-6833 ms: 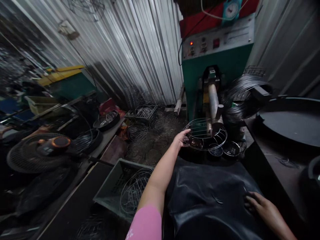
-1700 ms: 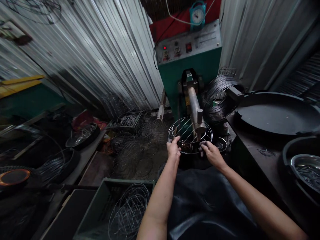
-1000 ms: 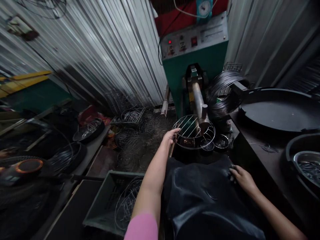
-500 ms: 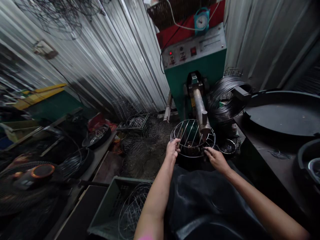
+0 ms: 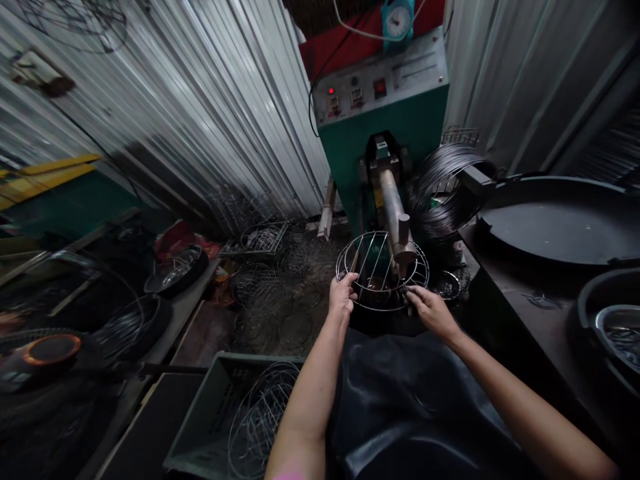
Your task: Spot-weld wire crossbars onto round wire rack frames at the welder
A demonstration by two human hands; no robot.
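A round wire rack (image 5: 373,250) with parallel bars is held under the metal arm (image 5: 395,207) of a green machine (image 5: 380,113). My left hand (image 5: 343,292) is closed on its near left rim, thumb on top. My right hand (image 5: 425,307) is closed at the near right of the rack, fingertips pinched by the rim just below the arm's tip. Whether a small piece also sits in those right fingers is hidden. Beneath the rack, a copper-coloured lower part (image 5: 377,290) of the machine shows between the bars.
A green crate (image 5: 193,413) with wire rings stands at lower left. Right of the machine hangs a wire coil (image 5: 443,180); a wide black pan (image 5: 560,223) lies on the bench beside it. Tangled wire pieces (image 5: 285,273) cover the floor. A fan (image 5: 45,353) stands far left.
The camera view has shifted slightly, moving the machine up and left in the picture. Both hands keep their hold on the wire rack, which stays under the machine's arm.
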